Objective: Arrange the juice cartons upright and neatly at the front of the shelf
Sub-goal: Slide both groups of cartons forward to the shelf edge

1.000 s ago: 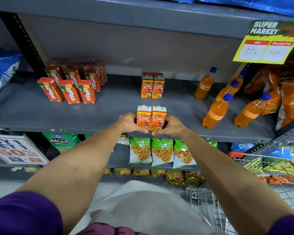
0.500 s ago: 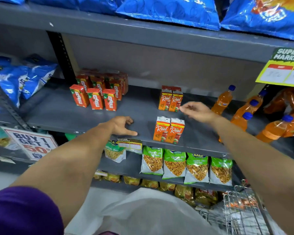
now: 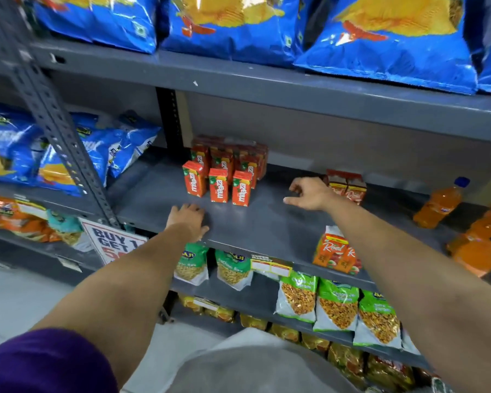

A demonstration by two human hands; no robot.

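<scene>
Two orange Real juice cartons (image 3: pixel 335 252) stand upright side by side at the front edge of the grey middle shelf (image 3: pixel 267 225). Another pair of Real cartons (image 3: pixel 347 185) stands further back. A group of red Maaza cartons (image 3: pixel 219 182) stands upright mid-shelf, three in its front row. My left hand (image 3: pixel 187 221) lies flat and empty on the shelf's front edge, below the Maaza cartons. My right hand (image 3: pixel 309 192) hovers with loosely curled, empty fingers just left of the rear Real pair.
Orange drink bottles (image 3: pixel 437 205) lie and stand at the shelf's right end. Blue chip bags (image 3: pixel 238 21) fill the shelf above and the left bay. Green snack packs (image 3: pixel 335 304) hang below. A promo sign (image 3: pixel 112 242) is clipped by the slotted post (image 3: pixel 60 131).
Both hands have let go of the front Real pair. The right hand has reached back beside the rear pair, the left has slid left along the edge. The view has swung left and up.
</scene>
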